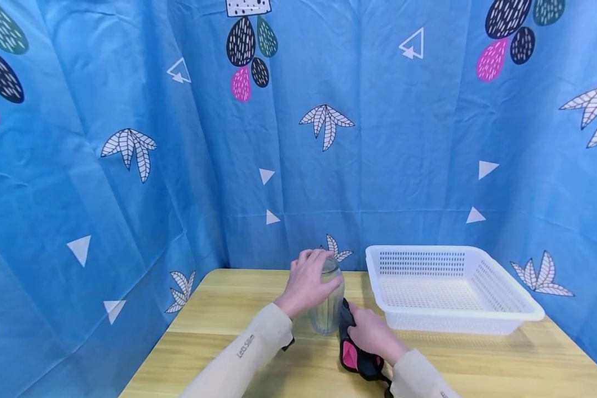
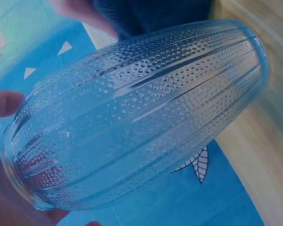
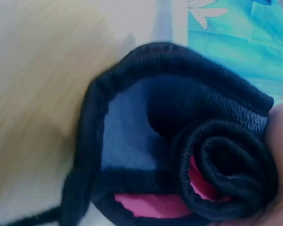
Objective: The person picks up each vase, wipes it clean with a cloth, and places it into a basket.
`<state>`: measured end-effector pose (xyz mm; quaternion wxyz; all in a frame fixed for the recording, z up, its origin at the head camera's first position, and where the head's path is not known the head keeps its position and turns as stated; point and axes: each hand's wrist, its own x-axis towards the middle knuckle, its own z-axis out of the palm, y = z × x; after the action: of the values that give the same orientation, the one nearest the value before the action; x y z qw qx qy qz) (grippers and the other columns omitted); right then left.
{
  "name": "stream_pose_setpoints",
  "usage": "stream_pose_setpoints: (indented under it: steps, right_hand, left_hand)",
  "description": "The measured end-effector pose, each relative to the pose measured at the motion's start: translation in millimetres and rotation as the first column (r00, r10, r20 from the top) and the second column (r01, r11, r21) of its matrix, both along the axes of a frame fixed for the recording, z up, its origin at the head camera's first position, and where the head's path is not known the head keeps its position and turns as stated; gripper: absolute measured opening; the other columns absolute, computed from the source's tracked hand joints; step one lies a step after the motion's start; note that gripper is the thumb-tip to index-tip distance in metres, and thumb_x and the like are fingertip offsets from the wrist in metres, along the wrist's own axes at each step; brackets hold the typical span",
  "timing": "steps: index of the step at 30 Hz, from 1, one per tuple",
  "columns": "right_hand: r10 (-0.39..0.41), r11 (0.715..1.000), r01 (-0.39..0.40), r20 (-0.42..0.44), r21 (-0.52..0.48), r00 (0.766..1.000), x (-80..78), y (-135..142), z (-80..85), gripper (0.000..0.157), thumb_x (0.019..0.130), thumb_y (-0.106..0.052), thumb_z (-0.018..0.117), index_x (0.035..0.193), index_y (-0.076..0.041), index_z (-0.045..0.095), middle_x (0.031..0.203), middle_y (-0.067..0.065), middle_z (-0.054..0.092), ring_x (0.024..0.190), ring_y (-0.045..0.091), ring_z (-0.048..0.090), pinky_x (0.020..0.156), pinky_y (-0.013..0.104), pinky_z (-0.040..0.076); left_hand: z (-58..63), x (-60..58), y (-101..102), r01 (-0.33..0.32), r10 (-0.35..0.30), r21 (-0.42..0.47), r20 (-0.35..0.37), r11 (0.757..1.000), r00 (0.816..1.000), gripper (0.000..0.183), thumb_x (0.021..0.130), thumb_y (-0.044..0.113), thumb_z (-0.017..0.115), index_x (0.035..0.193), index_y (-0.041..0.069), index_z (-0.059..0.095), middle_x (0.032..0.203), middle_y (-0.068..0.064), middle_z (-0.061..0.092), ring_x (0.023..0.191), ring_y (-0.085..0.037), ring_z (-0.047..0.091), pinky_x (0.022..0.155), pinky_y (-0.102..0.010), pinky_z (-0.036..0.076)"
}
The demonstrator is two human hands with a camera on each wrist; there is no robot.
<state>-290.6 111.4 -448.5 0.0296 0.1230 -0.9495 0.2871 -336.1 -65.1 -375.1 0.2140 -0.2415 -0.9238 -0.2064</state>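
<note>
A clear ribbed glass vase (image 1: 326,309) with a dimpled surface stands on the table, and my left hand (image 1: 308,282) grips it around the rim from above. In the left wrist view the fingers and thumb lie about the neck of the vase (image 2: 137,113). Just to its right, my right hand (image 1: 373,331) holds a black-and-pink cloth item (image 1: 350,354) with dark trimmed edges and a thin strap. Seen from the right wrist, part of the cloth item (image 3: 221,174) is rolled up beside the fingers. The palm side of the right hand is mostly hidden.
A white perforated plastic basket (image 1: 457,320) sits at the right rear of the wooden table (image 1: 219,320). Blue patterned curtains (image 1: 318,182) hang close behind the table and along its sides.
</note>
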Motion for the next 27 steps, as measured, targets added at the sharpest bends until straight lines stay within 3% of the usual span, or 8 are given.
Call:
stream_pose_setpoints:
  steps: [6,10,16,21,27]
  right_hand:
    - [-0.055,0.997,0.048,-0.135,-0.053,0.989,7.5,2,23.4,0.068,0.090,-0.006,0.064,0.152,0.005,0.038,0.121,0.026,0.068,0.092,0.030,0.070,0.073,0.045,0.053]
    - [-0.077,0.994,0.057,-0.220,-0.096,0.972,8.8,3,38.7,0.067,0.093,-0.007,0.062,0.154,0.001,0.035,0.133,0.024,0.063,0.103,0.030,0.068,0.081,0.046,0.054]
    - [-0.097,0.989,0.056,-0.313,-0.138,0.945,7.3,3,51.4,0.070,0.094,-0.008,0.060,0.158,-0.006,0.031,0.134,0.021,0.062,0.108,0.032,0.066,0.087,0.049,0.054]
    - [-0.090,0.994,0.068,-0.291,-0.084,0.952,4.1,-2,47.1,0.070,0.093,-0.008,0.062,0.156,-0.002,0.032,0.125,0.022,0.066,0.104,0.033,0.068,0.087,0.050,0.054]
    - [-0.070,0.997,0.060,-0.209,-0.050,0.975,2.9,-3,30.3,0.070,0.092,-0.007,0.064,0.154,0.002,0.033,0.116,0.024,0.068,0.087,0.029,0.070,0.073,0.045,0.056]
  left_hand:
    - [2.1,-0.4,2,0.015,-0.016,-0.027,-0.028,1.000,0.999,0.057,0.093,0.051,0.061,0.144,0.025,0.051,0.147,0.006,0.053,0.129,-0.023,0.047,0.103,-0.048,0.039]
    - [4.2,0.1,3,0.024,-0.025,-0.045,-0.018,0.999,1.000,0.056,0.093,0.046,0.061,0.143,0.022,0.052,0.147,0.003,0.053,0.132,-0.026,0.048,0.108,-0.049,0.039]
    - [4.7,1.6,4,0.022,-0.023,-0.059,-0.012,0.998,1.000,0.057,0.092,0.043,0.061,0.143,0.019,0.052,0.147,0.000,0.053,0.136,-0.028,0.046,0.110,-0.051,0.039]
    - [3.9,1.7,5,0.013,-0.013,-0.040,0.000,0.999,1.000,0.059,0.090,0.043,0.061,0.143,0.020,0.051,0.149,-0.003,0.049,0.138,-0.028,0.045,0.112,-0.050,0.038]
    - [2.4,2.6,4,-0.003,0.002,0.008,0.052,1.000,0.999,0.061,0.087,0.042,0.062,0.144,0.021,0.050,0.150,-0.008,0.045,0.137,-0.028,0.044,0.114,-0.050,0.038]
